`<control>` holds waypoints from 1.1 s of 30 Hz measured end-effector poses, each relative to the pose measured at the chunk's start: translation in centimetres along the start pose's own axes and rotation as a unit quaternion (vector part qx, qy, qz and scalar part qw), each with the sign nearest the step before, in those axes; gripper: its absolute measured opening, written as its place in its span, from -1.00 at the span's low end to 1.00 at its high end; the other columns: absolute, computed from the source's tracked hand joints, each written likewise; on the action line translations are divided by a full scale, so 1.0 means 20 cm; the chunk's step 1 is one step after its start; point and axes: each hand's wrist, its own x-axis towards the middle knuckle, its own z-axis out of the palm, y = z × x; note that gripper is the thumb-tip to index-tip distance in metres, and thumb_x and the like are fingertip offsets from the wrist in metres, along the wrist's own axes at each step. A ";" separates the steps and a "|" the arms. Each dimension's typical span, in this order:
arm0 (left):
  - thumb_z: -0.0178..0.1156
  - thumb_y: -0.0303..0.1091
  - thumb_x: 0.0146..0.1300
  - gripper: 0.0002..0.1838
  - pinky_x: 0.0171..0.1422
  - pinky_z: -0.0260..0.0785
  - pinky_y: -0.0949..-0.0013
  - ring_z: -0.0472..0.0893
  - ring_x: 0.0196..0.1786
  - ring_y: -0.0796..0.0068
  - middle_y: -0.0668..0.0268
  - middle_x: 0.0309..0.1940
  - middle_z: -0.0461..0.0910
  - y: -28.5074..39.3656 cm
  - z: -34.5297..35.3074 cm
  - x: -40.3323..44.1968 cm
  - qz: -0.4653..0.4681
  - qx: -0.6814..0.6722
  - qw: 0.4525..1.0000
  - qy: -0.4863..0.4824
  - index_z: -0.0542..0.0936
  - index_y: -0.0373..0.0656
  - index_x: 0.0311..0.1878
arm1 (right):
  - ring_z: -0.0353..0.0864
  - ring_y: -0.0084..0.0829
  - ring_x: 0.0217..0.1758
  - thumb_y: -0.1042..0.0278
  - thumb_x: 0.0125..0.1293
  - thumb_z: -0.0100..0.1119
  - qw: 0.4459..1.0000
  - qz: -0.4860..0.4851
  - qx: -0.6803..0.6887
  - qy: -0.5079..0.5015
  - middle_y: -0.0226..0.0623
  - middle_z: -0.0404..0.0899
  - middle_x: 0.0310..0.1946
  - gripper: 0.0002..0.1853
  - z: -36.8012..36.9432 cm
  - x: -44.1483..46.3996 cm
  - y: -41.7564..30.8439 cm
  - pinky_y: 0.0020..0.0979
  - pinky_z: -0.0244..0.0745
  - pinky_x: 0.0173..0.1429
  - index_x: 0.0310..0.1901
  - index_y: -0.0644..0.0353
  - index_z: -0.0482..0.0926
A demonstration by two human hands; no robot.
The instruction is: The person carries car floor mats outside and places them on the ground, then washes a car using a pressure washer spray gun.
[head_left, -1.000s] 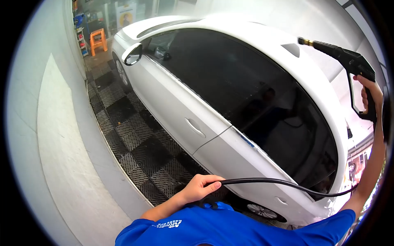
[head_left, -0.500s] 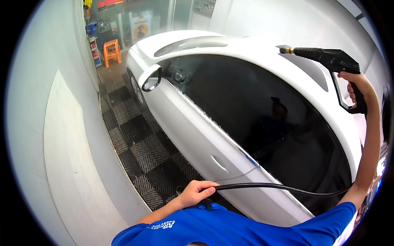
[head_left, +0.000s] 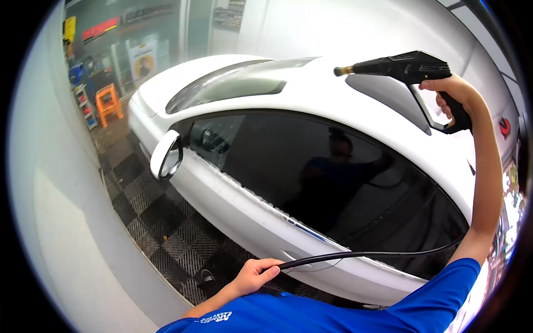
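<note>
Raised at the upper right, my right hand [head_left: 456, 95] is closed round the grip of a black pressure washer gun [head_left: 402, 67]. Its brass-collared nozzle points left above the roof of a white car [head_left: 327, 91]. Low in the middle, my left hand [head_left: 257, 276] wraps round a black hose [head_left: 344, 255], which runs right across the car's side toward my right arm. The car's dark side window [head_left: 266, 161] carries a reflection of a person. Foam or water lines the lower window edge. The wing mirror [head_left: 166, 155] sticks out on the left.
A pale wall [head_left: 61, 222] runs close along the left. Black and grey grid tiles [head_left: 161, 222] cover the floor between wall and car. An orange stool [head_left: 108, 104] and a small shelf [head_left: 85, 108] stand at the back left, before a glass partition [head_left: 152, 33].
The view has turned to the right and up, so more of the windscreen shows. The washer gun appears further left over the roof. Both hands keep their hold.
</note>
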 end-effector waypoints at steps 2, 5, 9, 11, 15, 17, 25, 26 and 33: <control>0.10 -0.31 0.41 -0.71 -0.23 0.29 0.63 0.44 -0.35 0.73 0.42 -0.34 0.62 0.01 -0.09 0.04 -0.011 -0.026 1.000 -0.013 0.61 -0.25 0.07 | 0.25 -0.59 -0.80 0.16 0.09 0.30 0.995 0.062 -0.052 0.066 -0.46 0.31 -0.76 -0.68 -0.09 0.14 0.05 -0.48 0.14 -0.71 -0.25 0.24 0.56; 0.08 -0.28 0.42 -0.70 -0.38 0.12 0.66 0.28 -0.46 0.78 0.52 -0.49 0.47 0.00 -0.25 0.08 -0.047 -0.097 0.993 -0.046 0.61 -0.21 0.08 | 0.26 -0.47 -0.81 0.15 0.03 0.32 0.968 0.153 -0.121 0.158 -0.41 0.27 -0.78 -0.71 -0.26 0.23 0.11 -0.35 0.13 -0.73 -0.35 0.20 0.55; 0.05 -0.27 0.44 -0.67 -0.44 0.02 0.65 0.19 -0.53 0.78 0.56 -0.59 0.31 0.07 -0.52 0.06 -0.070 -0.150 0.982 -0.088 0.56 -0.27 0.12 | 0.20 -0.50 -0.80 0.25 0.03 0.26 0.926 0.213 -0.155 0.269 -0.41 0.23 -0.78 -0.77 -0.22 0.24 0.05 -0.36 0.05 -0.71 -0.50 0.19 0.44; 0.04 -0.28 0.44 -0.66 -0.45 0.02 0.66 0.19 -0.54 0.78 0.56 -0.60 0.30 0.15 -0.72 0.02 -0.071 -0.156 0.981 -0.087 0.55 -0.31 0.12 | 0.19 -0.50 -0.80 0.25 0.04 0.26 0.926 0.210 -0.130 0.284 -0.42 0.23 -0.77 -0.77 -0.19 0.27 0.00 -0.36 0.06 -0.71 -0.50 0.18 0.44; 0.05 -0.26 0.43 -0.63 -0.48 0.02 0.63 0.20 -0.57 0.77 0.52 -0.63 0.32 0.34 -1.15 -0.11 -0.052 -0.167 0.984 -0.043 0.55 -0.40 0.08 | 0.26 -0.59 -0.76 0.13 0.11 0.28 0.948 0.215 -0.026 0.234 -0.50 0.31 -0.72 -0.73 0.12 0.19 -0.42 -0.47 0.17 -0.67 -0.37 0.16 0.51; 0.06 -0.20 0.42 -0.59 -0.50 0.00 0.61 0.19 -0.61 0.75 0.52 -0.66 0.31 0.44 -1.35 -0.17 -0.034 -0.148 0.988 -0.013 0.56 -0.43 0.05 | 0.26 -0.67 -0.76 0.09 0.11 0.29 0.955 0.209 0.017 0.208 -0.56 0.31 -0.71 -0.70 0.23 0.21 -0.56 -0.56 0.17 -0.66 -0.31 0.14 0.53; 0.09 -0.05 0.39 -0.45 -0.67 -0.08 0.52 0.09 -0.75 0.73 0.51 -0.78 0.17 0.82 -1.91 -0.31 0.068 -0.102 0.990 0.074 0.51 -0.56 -0.11 | 0.31 -0.45 -0.74 0.23 0.16 0.24 0.891 0.278 -0.017 0.359 -0.41 0.33 -0.71 -0.71 0.29 0.52 -0.68 -0.30 0.25 -0.62 -0.59 0.14 0.40; 0.09 -0.05 0.39 -0.45 -0.67 -0.08 0.52 0.09 -0.75 0.73 0.51 -0.78 0.17 0.86 -1.98 -0.32 0.069 -0.102 0.990 0.074 0.51 -0.56 -0.11 | 0.31 -0.45 -0.74 0.24 0.16 0.24 0.883 0.287 -0.052 0.367 -0.41 0.33 -0.71 -0.71 0.33 0.53 -0.73 -0.29 0.26 -0.62 -0.59 0.15 0.39; 0.07 -0.07 0.42 -0.46 -0.73 -0.16 0.53 0.05 -0.80 0.77 0.53 -0.83 0.13 1.02 -2.43 -0.34 0.146 -0.091 0.982 0.077 0.51 -0.57 -0.18 | 0.23 -0.60 -0.76 0.16 0.13 0.27 0.914 0.259 0.062 0.306 -0.53 0.30 -0.70 -0.73 0.64 0.66 -1.00 -0.48 0.23 -0.63 -0.50 0.10 0.43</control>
